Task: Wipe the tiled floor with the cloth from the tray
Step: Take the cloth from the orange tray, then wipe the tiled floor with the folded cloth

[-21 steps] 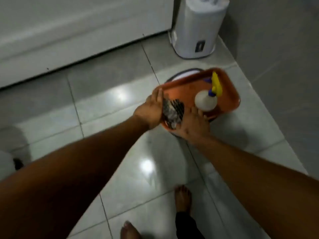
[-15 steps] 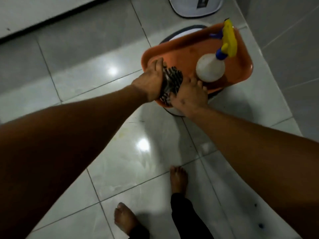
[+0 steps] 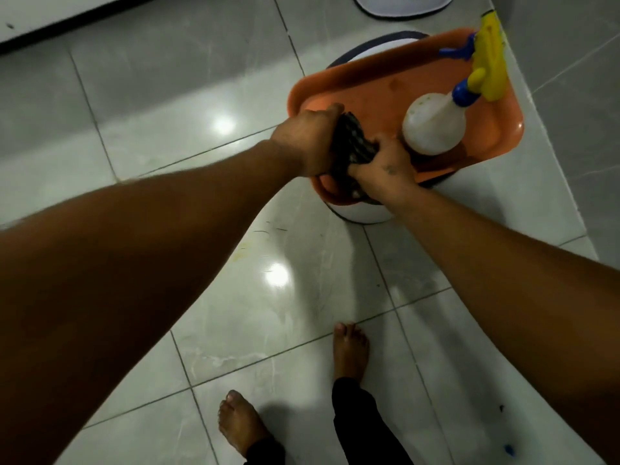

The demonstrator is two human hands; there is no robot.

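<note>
A dark patterned cloth (image 3: 350, 147) lies bunched at the near left end of an orange tray (image 3: 375, 75). My left hand (image 3: 307, 140) grips the cloth from the left side, and my right hand (image 3: 385, 171) clutches it from the near right. The cloth's lower part is hidden between my hands. The tray rests on a round white stool (image 3: 362, 213) standing on the pale grey tiled floor (image 3: 268, 313).
A white spray bottle (image 3: 434, 124) with a yellow and blue trigger stands on the tray's right half. A white appliance base (image 3: 401, 5) sits at the top. A grey wall (image 3: 577, 95) runs along the right. My bare feet (image 3: 350, 350) stand on the tiles below.
Both hands have closed tighter around the cloth and bunched it up. The view has tilted further down and closer, so the tray sits higher and more to the right.
</note>
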